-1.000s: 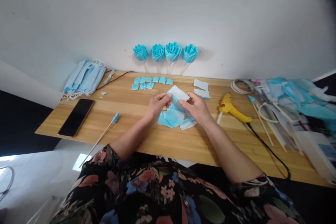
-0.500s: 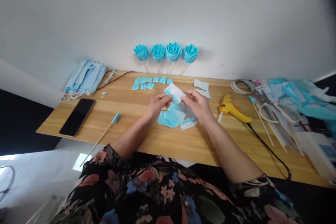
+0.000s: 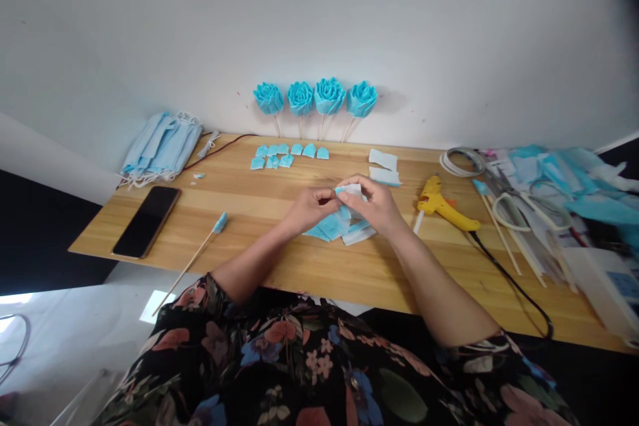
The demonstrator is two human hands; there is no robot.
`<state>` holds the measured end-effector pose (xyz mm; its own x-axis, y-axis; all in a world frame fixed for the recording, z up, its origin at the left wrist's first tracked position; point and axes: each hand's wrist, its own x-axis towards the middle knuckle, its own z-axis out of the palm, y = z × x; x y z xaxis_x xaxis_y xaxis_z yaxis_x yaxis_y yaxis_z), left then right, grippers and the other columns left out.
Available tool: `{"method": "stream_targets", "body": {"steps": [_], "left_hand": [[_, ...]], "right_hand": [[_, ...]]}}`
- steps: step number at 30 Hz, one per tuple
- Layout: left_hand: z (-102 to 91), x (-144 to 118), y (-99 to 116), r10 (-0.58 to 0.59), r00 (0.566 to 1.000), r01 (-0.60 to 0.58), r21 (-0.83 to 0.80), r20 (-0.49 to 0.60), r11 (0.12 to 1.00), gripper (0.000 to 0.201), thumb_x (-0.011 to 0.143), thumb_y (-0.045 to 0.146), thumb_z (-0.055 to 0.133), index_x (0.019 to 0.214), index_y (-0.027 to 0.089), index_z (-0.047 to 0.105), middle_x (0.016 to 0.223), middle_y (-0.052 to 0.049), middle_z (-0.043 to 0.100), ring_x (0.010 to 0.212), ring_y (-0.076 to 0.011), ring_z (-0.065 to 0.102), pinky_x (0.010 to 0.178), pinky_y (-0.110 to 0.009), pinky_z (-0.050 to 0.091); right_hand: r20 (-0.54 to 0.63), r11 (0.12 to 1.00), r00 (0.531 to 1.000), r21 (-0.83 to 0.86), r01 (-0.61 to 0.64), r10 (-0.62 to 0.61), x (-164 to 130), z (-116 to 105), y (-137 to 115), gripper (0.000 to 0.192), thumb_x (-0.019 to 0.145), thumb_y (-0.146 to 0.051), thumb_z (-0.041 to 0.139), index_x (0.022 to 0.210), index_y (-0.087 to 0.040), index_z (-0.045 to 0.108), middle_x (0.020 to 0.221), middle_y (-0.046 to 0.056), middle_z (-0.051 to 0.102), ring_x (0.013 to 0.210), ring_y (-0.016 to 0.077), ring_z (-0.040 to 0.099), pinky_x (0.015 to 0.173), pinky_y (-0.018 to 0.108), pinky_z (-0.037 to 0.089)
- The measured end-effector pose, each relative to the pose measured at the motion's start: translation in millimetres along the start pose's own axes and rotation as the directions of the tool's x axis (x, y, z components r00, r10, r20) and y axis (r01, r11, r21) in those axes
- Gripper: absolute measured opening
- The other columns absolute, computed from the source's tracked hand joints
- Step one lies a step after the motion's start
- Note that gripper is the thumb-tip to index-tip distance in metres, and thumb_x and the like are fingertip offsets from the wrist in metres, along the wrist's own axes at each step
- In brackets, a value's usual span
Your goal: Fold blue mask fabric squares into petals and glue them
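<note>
Between my two hands is a small white-and-blue fabric piece (image 3: 353,189). My left hand (image 3: 315,205) pinches its left end, fingers closed. My right hand (image 3: 372,203) grips it with the thumb in front and the fingers behind, covering much of it. Under the hands lies a loose pile of blue and white fabric pieces (image 3: 327,229). Beyond them several small folded blue petals (image 3: 286,160) sit in two rows. Two white pieces (image 3: 383,160) rest behind my right hand. Against the wall lean several blue fabric roses (image 3: 329,96) on thin sticks.
At left are a stack of face masks (image 3: 162,146), a phone (image 3: 146,221) and a blue-tipped stick (image 3: 197,253) reaching past the table edge. To the right lie a yellow glue gun (image 3: 446,206) with its cable, a tape roll (image 3: 462,162), scissors (image 3: 512,213) and blue scraps (image 3: 564,173).
My hands have come closer together, and my right fingers now wrap over the fabric piece, which was held out nearly flat before. The left hand has shifted slightly right.
</note>
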<state>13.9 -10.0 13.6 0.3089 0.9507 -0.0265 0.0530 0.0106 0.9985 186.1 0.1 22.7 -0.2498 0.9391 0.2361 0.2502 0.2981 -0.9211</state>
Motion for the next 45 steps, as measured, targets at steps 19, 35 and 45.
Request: {"method": "stream_targets", "body": {"steps": [19,35,45], "left_hand": [[-11.2,12,-8,-0.113,0.993,0.084,-0.433,-0.04,0.897,0.036,0.071,0.04,0.077,0.057,0.015,0.055,0.056,0.001,0.055,0.05,-0.0069,0.045,0.052,-0.024,0.033],[-11.2,11,-1,-0.177,0.984,0.153,-0.552,0.01,0.82,0.03,0.076,0.032,0.076,0.062,0.013,0.057,0.056,0.002,0.056,0.048,-0.0057,0.048,0.05,-0.022,0.035],[-9.9,12,-6,-0.144,0.987,0.097,-0.449,-0.072,0.888,0.031,0.075,0.038,0.075,0.062,0.013,0.06,0.055,0.002,0.054,0.049,-0.0061,0.046,0.052,-0.023,0.033]], "right_hand": [[-0.224,0.988,0.971,0.111,0.106,-0.079,4,-9,8,0.033,0.092,-0.045,0.058,0.12,-0.028,0.065,0.118,0.006,0.071,0.113,0.0224,0.064,0.093,0.039,0.052],[0.128,0.654,0.803,-0.514,0.556,-0.582,9,-8,16,0.045,0.084,-0.01,0.061,0.12,-0.037,0.063,0.14,0.001,0.057,0.132,0.029,0.05,0.109,0.056,0.04],[0.089,0.626,0.757,-0.506,0.594,-0.647,10,-5,15,0.015,0.087,-0.019,0.068,0.092,-0.032,0.075,0.133,0.001,0.063,0.125,0.027,0.055,0.104,0.052,0.045]]}}
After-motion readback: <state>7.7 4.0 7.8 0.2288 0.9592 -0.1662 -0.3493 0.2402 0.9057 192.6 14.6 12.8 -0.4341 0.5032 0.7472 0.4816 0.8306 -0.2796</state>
